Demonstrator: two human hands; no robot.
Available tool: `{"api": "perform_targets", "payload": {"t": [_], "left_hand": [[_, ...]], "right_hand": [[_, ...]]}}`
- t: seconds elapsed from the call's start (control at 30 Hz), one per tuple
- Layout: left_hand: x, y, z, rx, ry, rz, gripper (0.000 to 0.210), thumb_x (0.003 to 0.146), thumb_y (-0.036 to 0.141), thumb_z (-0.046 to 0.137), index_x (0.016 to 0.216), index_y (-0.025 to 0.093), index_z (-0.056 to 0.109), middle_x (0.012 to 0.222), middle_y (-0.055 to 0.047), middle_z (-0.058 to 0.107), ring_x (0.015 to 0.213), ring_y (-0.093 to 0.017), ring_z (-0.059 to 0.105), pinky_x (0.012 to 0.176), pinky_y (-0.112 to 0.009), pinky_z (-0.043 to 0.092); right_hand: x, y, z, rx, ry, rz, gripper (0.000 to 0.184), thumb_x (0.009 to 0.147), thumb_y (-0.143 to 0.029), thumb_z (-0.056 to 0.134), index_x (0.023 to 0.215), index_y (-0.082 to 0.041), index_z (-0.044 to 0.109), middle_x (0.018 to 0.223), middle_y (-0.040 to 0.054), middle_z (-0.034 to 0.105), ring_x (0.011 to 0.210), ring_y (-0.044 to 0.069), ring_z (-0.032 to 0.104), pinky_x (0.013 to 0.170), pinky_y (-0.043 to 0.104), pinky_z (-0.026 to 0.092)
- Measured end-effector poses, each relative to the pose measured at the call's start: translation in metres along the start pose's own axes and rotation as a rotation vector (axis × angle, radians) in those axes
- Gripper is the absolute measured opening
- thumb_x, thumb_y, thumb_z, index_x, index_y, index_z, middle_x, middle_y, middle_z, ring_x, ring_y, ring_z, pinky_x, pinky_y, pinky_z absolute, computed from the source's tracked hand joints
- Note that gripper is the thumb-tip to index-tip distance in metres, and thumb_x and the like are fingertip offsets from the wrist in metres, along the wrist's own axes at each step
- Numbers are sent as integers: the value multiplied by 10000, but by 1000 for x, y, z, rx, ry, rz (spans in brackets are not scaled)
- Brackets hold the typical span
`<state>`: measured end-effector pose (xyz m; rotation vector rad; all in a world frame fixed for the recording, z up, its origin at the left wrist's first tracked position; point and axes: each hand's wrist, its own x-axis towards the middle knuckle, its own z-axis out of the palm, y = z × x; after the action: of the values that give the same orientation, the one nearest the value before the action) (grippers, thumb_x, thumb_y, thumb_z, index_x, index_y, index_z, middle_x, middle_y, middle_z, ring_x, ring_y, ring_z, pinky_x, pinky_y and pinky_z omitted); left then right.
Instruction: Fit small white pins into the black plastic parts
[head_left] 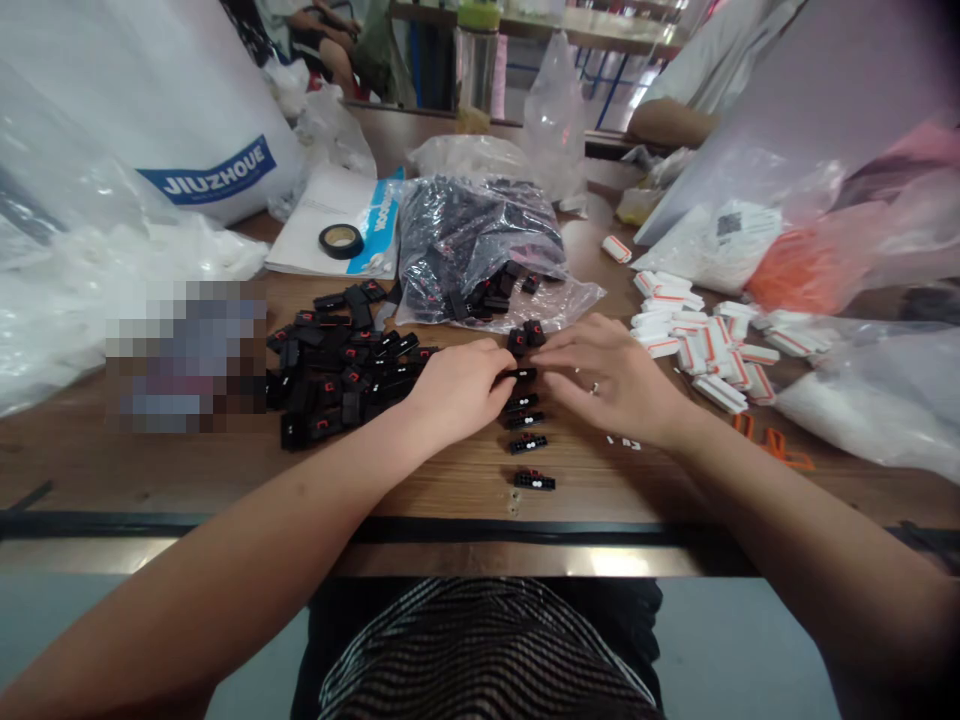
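Note:
My left hand [459, 388] is closed, with thumb and fingertips at the left end of a small black connector housing [524, 373]. Across from it, my right hand [626, 385] has its thumb and fingers apart, fingertips close to two upright black housings [517, 340]. Whether they touch, I cannot tell. In a column toward the table's front edge lie several more housings with white dots, the nearest being a black housing [535, 481]. A heap of black housings [330, 385] lies left of my left hand. Small white bits [624, 441] lie below my right hand.
Behind my hands is a clear plastic bag [480, 235] of black housings. Black tape [341, 240] rests on a paper booklet [300, 215]. White pieces with orange strips [712, 345] and orange clips [784, 448] are on the right. Large white sacks [172, 90] flank the table.

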<state>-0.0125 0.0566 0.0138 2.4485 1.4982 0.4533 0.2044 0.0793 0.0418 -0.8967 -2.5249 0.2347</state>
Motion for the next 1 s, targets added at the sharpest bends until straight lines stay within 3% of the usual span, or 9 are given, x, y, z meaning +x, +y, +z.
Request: {"api": "perform_targets", "payload": {"t": [0.07, 0.17, 0.3, 0.4, 0.47, 0.57, 0.73, 0.9, 1.0], "left_hand": [[0, 1, -1, 28, 9, -3, 250, 938, 286, 518, 1057, 197, 720, 1022, -61, 698, 906, -236, 671, 788, -363, 523], [-2, 3, -2, 60, 10, 2, 275, 940, 297, 501, 1085, 209, 717, 1065, -59, 699, 915, -237, 674, 782, -359, 522], [-3, 2, -2, 60, 58, 6, 284, 909, 276, 539, 1134, 211, 700, 1129, -52, 700, 927, -224, 669, 796, -342, 515], [-2, 0, -6, 34, 108, 19, 273, 900, 228, 539, 1117, 201, 701, 1094, -54, 704, 895, -205, 660, 798, -333, 507], [-3, 1, -16, -3, 136, 8, 239, 905, 226, 545, 1074, 188, 710, 1038, -57, 705, 848, -190, 650, 783, -328, 499], [-14, 8, -36, -99, 114, -2, 190, 917, 263, 569, 996, 183, 722, 962, -38, 698, 722, -152, 617, 721, -315, 481], [-57, 28, -47, -253, -98, 53, 174, 902, 335, 649, 1009, 217, 721, 956, 0, 685, 700, -123, 619, 672, -284, 484], [-90, 41, -12, -295, -76, 48, 269, 922, 309, 642, 1176, 222, 643, 1141, -24, 661, 951, -179, 657, 813, -331, 545], [-93, 47, 5, -273, -58, 45, 299, 927, 307, 638, 1215, 231, 614, 1202, -32, 645, 1007, -204, 656, 850, -384, 562]], "right_hand": [[-15, 8, -22, 50, 68, 85, 211, 886, -267, 604, 1036, -269, 753, 1045, 57, 737, 970, 249, 637, 853, 438, 473], [-55, 29, -58, -106, 73, 313, 129, 857, -265, 645, 907, -239, 760, 913, 86, 753, 844, 231, 659, 785, 407, 481], [-112, 48, -88, -293, -172, 758, 88, 779, -282, 708, 814, -248, 780, 788, 88, 751, 663, 222, 624, 634, 388, 426], [-134, 48, -87, -342, -295, 953, 216, 803, -461, 671, 772, -267, 763, 685, 69, 715, 602, 213, 590, 594, 368, 396], [-137, 46, -77, -402, -353, 963, 291, 823, -519, 616, 765, -264, 743, 695, 65, 704, 618, 211, 593, 585, 348, 386], [-134, 45, -62, -512, -400, 932, 247, 811, -442, 596, 744, -239, 718, 737, 70, 696, 659, 233, 605, 574, 337, 362], [-136, 52, -69, -459, -294, 992, 176, 817, -402, 657, 829, -239, 721, 716, 25, 701, 630, 204, 610, 587, 321, 388], [-131, 43, -105, -317, 6, 1146, 182, 641, -262, 871, 797, -231, 784, 611, -12, 691, 563, 134, 599, 586, 300, 395], [-121, 38, -109, -177, 80, 1154, 248, 558, -223, 889, 789, -202, 800, 499, -38, 623, 499, 96, 548, 543, 296, 357]]}}
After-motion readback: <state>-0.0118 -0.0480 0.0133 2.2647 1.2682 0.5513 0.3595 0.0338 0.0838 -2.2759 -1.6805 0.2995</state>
